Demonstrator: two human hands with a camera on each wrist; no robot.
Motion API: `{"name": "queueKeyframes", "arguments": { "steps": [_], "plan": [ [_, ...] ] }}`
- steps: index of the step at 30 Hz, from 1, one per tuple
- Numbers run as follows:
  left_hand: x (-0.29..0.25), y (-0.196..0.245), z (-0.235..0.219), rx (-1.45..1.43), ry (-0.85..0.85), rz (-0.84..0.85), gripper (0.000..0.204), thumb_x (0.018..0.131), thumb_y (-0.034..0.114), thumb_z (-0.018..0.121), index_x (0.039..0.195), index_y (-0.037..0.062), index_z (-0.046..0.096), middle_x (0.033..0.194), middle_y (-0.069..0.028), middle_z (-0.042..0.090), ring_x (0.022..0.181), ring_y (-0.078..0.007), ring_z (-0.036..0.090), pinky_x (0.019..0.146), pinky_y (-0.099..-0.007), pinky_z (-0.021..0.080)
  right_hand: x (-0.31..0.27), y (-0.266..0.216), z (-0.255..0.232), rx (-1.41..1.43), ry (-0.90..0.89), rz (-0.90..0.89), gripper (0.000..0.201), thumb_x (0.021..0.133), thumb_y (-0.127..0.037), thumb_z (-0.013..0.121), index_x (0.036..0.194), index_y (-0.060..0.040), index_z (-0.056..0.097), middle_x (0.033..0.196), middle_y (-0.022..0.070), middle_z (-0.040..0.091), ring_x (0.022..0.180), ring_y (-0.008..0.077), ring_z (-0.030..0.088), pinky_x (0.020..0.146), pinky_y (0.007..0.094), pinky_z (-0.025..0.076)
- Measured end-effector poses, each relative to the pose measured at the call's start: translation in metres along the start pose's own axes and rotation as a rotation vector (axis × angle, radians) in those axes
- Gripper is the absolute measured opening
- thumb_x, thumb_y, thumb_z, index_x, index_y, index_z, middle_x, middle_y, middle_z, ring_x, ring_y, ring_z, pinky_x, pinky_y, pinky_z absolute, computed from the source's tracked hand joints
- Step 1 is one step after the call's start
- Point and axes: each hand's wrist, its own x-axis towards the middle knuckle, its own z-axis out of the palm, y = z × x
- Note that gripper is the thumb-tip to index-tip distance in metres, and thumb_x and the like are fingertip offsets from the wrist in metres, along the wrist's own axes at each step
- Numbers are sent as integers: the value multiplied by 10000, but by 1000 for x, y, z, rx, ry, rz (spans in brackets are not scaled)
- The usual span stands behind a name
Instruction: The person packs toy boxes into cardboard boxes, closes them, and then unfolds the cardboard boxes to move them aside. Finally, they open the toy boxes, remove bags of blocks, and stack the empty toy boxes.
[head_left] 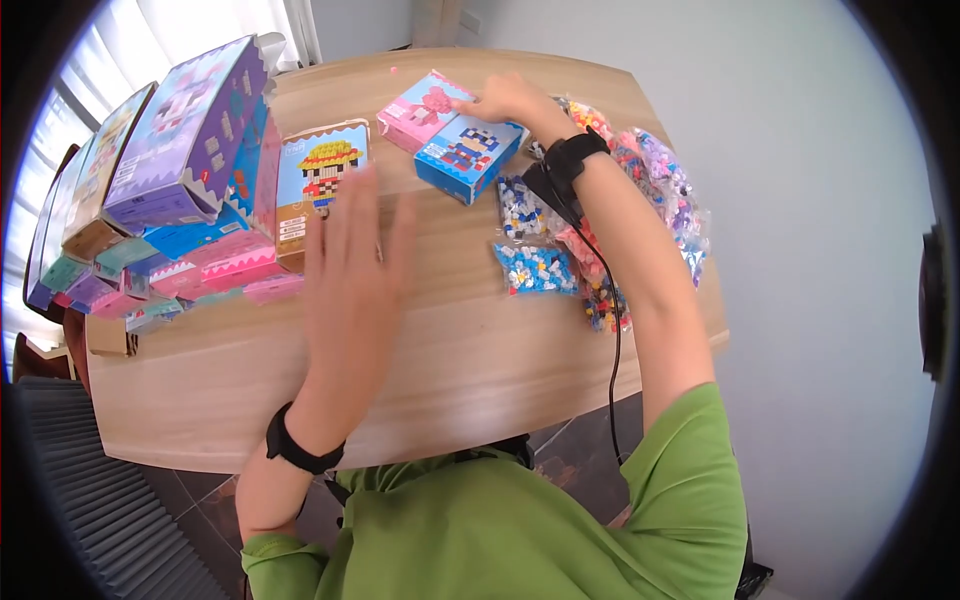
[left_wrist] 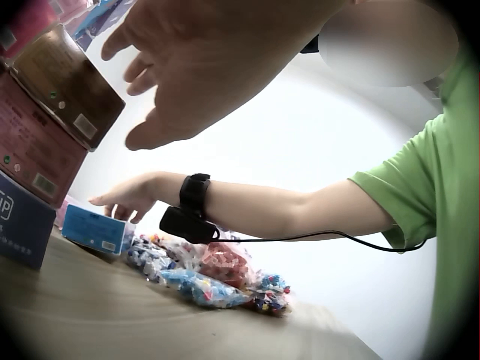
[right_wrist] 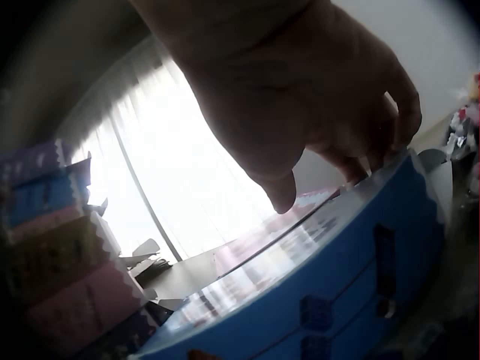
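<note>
My left hand (head_left: 350,290), fingers extended and slightly blurred, overlaps the lower part of a brown and light-blue box (head_left: 318,150) picturing a yellow-hatted block figure. In the left wrist view its fingers reach toward stacked boxes (left_wrist: 71,86). My right hand (head_left: 515,105) is at the far end of a blue box (head_left: 465,165) with a block figure in a blue cap on its lid. Beside that lies a pink box (head_left: 415,110). Seen from the right wrist, the fingertips are at the blue box's (right_wrist: 360,255) upper edge, while the thumb stays straight and apart.
Several stacked boxes, a purple one (head_left: 180,130) among them, fill the table's left side. Clear bags of small colored blocks (head_left: 535,268) lie in a pile at the right, under my right forearm. A black cable (head_left: 614,370) hangs from the right wrist strap across the table edge.
</note>
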Motion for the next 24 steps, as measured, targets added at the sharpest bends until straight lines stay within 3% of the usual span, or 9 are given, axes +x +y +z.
{"name": "queueKeyframes", "arguments": {
  "steps": [4,6,10,13,16,17,19,21,24],
  "plan": [
    [-5,11,4,-463,6,177,479,715,18,576,1183,30,478,1301,-181,388,1200,-304,395,947,-385,378,5,14,2,173,-180,-146,496,770,-488,601,836,1,657,756,113,641,655,207,586,590,336,462],
    [-4,16,5,-690,-121,106,562,692,24,623,1221,18,434,1301,-193,368,1206,-321,375,961,-380,364,1,14,-5,482,-210,-72,400,788,-403,623,833,-6,640,721,60,616,623,147,543,557,298,437],
    [-13,31,25,-1228,-170,-167,762,692,61,689,1326,33,265,1279,-212,355,1212,-335,362,986,-403,339,-31,3,-51,558,-199,-243,317,833,-325,603,845,-8,606,716,10,591,625,77,509,548,250,415],
    [-7,43,15,-1572,-208,-533,875,732,69,687,1371,72,89,1253,-207,359,1234,-295,339,977,-431,352,-107,-13,-101,695,-188,-384,334,847,-317,592,959,-2,600,813,7,599,721,56,526,618,208,424],
    [1,46,20,-1862,64,-545,940,717,35,699,1371,104,27,1267,-177,336,1189,-249,395,915,-413,423,-162,-18,-104,884,-258,-414,347,856,-292,585,1055,-7,584,923,23,594,801,69,540,695,218,446],
    [7,47,13,-2009,133,-642,809,694,11,715,1318,65,202,1192,-129,425,1091,-184,480,833,-310,474,-176,-22,-99,931,-180,-432,328,854,-284,586,1018,0,591,925,42,588,796,90,538,699,233,449],
    [5,37,15,-1833,64,-622,668,689,6,718,1225,40,320,1106,-97,486,1027,-147,509,800,-267,476,-199,-25,-87,1025,-6,-465,297,848,-267,590,943,14,605,928,81,575,786,132,535,708,263,455],
    [6,28,16,-1638,113,-521,461,680,15,727,1056,13,460,959,-55,554,954,-99,523,783,-237,463,-208,-14,-84,941,-71,-619,294,838,-258,602,949,14,616,1013,107,546,878,167,535,764,279,451],
    [-2,23,17,-1424,43,-392,479,675,41,738,1063,18,457,962,-52,546,911,-100,530,777,-244,454,-214,-2,-79,848,-150,-748,269,799,-219,639,941,10,638,1062,126,531,976,222,529,842,302,433]
  ]
}}
